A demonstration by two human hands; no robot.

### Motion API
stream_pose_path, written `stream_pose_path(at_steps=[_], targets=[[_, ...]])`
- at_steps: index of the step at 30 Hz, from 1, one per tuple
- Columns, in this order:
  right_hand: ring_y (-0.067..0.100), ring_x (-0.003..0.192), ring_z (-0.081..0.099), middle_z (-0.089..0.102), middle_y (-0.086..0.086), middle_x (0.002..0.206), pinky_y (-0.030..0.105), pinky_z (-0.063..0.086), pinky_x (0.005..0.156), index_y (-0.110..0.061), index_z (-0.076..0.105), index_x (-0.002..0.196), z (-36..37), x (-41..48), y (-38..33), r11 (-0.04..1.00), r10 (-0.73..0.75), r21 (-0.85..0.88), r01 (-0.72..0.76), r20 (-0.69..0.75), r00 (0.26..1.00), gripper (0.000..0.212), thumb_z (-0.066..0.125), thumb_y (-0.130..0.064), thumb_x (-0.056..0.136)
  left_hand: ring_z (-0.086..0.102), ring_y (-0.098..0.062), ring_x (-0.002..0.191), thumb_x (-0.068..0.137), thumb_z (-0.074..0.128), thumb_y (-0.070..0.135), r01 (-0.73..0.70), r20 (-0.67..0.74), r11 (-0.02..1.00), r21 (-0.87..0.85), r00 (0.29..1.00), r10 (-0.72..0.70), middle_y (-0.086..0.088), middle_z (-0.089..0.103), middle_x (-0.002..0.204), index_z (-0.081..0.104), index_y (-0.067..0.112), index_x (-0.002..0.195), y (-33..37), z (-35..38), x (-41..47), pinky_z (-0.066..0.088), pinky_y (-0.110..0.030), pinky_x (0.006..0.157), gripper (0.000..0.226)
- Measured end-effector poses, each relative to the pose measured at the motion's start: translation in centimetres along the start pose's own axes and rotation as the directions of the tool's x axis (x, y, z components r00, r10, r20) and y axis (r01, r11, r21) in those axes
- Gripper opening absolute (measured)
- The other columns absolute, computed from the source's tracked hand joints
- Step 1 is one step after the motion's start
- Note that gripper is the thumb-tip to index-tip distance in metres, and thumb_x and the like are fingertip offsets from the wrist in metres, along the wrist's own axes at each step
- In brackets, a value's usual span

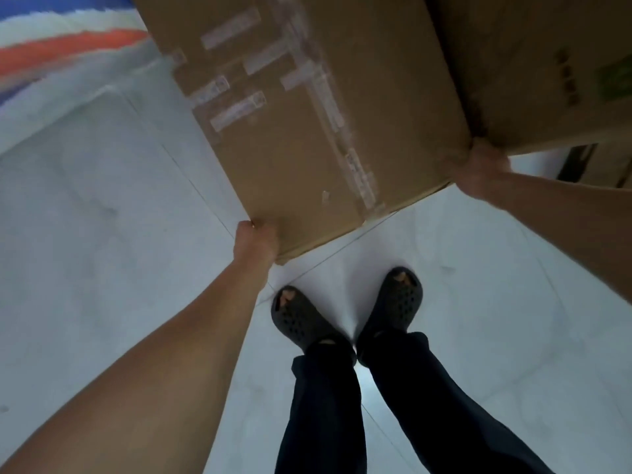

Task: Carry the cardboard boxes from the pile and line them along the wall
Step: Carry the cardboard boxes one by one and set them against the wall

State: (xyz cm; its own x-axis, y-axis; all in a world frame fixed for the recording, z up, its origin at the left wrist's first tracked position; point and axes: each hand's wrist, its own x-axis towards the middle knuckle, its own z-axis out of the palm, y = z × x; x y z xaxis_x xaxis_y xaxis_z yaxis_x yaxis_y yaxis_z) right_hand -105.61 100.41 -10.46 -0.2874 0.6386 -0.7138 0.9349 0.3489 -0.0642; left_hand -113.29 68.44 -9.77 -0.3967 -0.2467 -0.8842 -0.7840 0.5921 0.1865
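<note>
A large brown cardboard box (301, 107) with strips of tape and white labels on its top fills the upper middle of the view, its near edge above the floor. My left hand (256, 239) grips its near left corner, fingers curled under the edge. My right hand (482, 169) grips its near right corner. A second cardboard box (547, 63) with a green mark stands right beside it at the upper right, touching or nearly touching the first one.
Pale tiled floor (102, 234) spreads to the left and below. My feet in dark clogs (342, 309) stand just behind the box. A red, white and blue surface (51, 46) lies at the upper left. More cardboard (608, 165) shows at the right edge.
</note>
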Motion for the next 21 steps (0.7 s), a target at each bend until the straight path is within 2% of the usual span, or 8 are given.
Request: stream_pose_path(at_steps=[2, 5, 8, 11, 13, 16, 18, 21], targets=[[0.038, 0.130, 0.045, 0.042, 0.017, 0.147, 0.046, 0.042, 0.103, -0.011, 0.028, 0.151, 1.7, 1.3, 0.4, 0.985, 0.070, 0.163, -0.061, -0.048, 0.996, 0.083, 0.062, -0.055, 0.089, 0.056, -0.028, 0.103, 0.097, 0.048, 0.035, 0.082, 0.028, 0.994, -0.075, 0.996, -0.080, -0.007, 0.054, 0.122, 0.042, 0.009, 0.141, -1.1, 1.3, 1.1, 0.052, -0.047, 0.096, 0.051], [0.029, 0.119, 0.053, 0.045, 0.007, 0.145, 0.047, 0.053, 0.092, -0.018, 0.034, 0.148, 2.6, 2.1, 1.4, 0.910, 0.132, 0.398, -0.116, -0.011, 0.991, 0.088, 0.068, -0.062, 0.080, 0.054, -0.019, 0.087, 0.097, 0.050, 0.045, 0.144, 0.045, 0.977, -0.155, 0.989, -0.139, -0.002, 0.049, 0.113, 0.041, 0.012, 0.141, -2.8, 2.2, 1.5, 0.052, -0.045, 0.097, 0.056], [0.029, 0.118, 0.058, 0.052, 0.004, 0.140, 0.044, 0.056, 0.085, -0.016, 0.041, 0.144, 1.5, 1.0, 1.9, 0.892, 0.162, 0.417, -0.173, 0.062, 0.985, 0.081, 0.068, -0.060, 0.081, 0.052, -0.019, 0.087, 0.095, 0.052, 0.048, 0.163, 0.039, 0.969, -0.187, 0.987, -0.159, -0.002, 0.049, 0.112, 0.041, 0.011, 0.141, -3.1, 1.3, -0.2, 0.050, -0.044, 0.099, 0.060], [0.032, 0.108, 0.062, 0.059, 0.009, 0.131, 0.047, 0.057, 0.084, -0.013, 0.049, 0.137, -0.7, -1.7, 2.1, 0.936, 0.128, 0.326, -0.134, 0.039, 0.991, 0.079, 0.061, -0.068, 0.081, 0.049, -0.021, 0.101, 0.096, 0.052, 0.046, 0.130, 0.030, 0.977, -0.172, 0.991, -0.127, -0.005, 0.051, 0.124, 0.041, 0.008, 0.142, -2.5, -1.1, -3.1, 0.045, -0.042, 0.104, 0.061], [0.036, 0.101, 0.064, 0.063, 0.013, 0.123, 0.049, 0.056, 0.086, -0.011, 0.055, 0.131, -2.5, -4.2, 1.9, 0.976, 0.106, 0.191, -0.108, 0.019, 0.994, 0.079, 0.052, -0.074, 0.082, 0.048, -0.021, 0.104, 0.096, 0.051, 0.049, 0.092, -0.002, 0.986, -0.141, 0.996, -0.094, -0.002, 0.050, 0.123, 0.043, 0.007, 0.141, -1.9, -3.2, -5.3, 0.044, -0.040, 0.103, 0.062], [0.041, 0.111, 0.059, 0.060, 0.021, 0.128, 0.046, 0.050, 0.092, -0.012, 0.056, 0.132, -6.7, -9.4, 0.4, 0.998, 0.044, -0.047, -0.043, 0.006, 0.999, 0.076, 0.041, -0.073, 0.089, 0.053, -0.026, 0.111, 0.094, 0.046, 0.056, 0.019, -0.067, 0.997, -0.081, 0.997, -0.024, -0.005, 0.055, 0.128, 0.050, 0.008, 0.135, 0.1, -7.6, -10.0, 0.045, -0.041, 0.101, 0.063], [0.041, 0.116, 0.056, 0.057, 0.023, 0.131, 0.043, 0.047, 0.091, -0.012, 0.053, 0.136, -9.3, -12.3, -1.0, 0.989, 0.000, -0.148, 0.003, 0.016, 1.000, 0.074, 0.037, -0.070, 0.093, 0.056, -0.029, 0.105, 0.094, 0.042, 0.057, -0.031, -0.122, 0.999, -0.026, 0.992, 0.028, -0.009, 0.059, 0.120, 0.056, 0.009, 0.121, 1.8, -10.2, -12.6, 0.046, -0.038, 0.090, 0.058], [0.036, 0.097, 0.064, 0.066, 0.021, 0.108, 0.039, 0.050, 0.082, -0.008, 0.058, 0.124, -13.3, -16.5, -2.9, 0.974, -0.048, -0.219, 0.058, 0.051, 0.998, 0.079, 0.030, -0.075, 0.092, 0.057, -0.030, 0.094, 0.092, 0.043, 0.058, -0.101, -0.201, 0.994, 0.048, 0.973, 0.109, -0.010, 0.061, 0.104, 0.061, 0.005, 0.107, 5.3, -14.6, -16.9, 0.043, -0.036, 0.076, 0.058]])
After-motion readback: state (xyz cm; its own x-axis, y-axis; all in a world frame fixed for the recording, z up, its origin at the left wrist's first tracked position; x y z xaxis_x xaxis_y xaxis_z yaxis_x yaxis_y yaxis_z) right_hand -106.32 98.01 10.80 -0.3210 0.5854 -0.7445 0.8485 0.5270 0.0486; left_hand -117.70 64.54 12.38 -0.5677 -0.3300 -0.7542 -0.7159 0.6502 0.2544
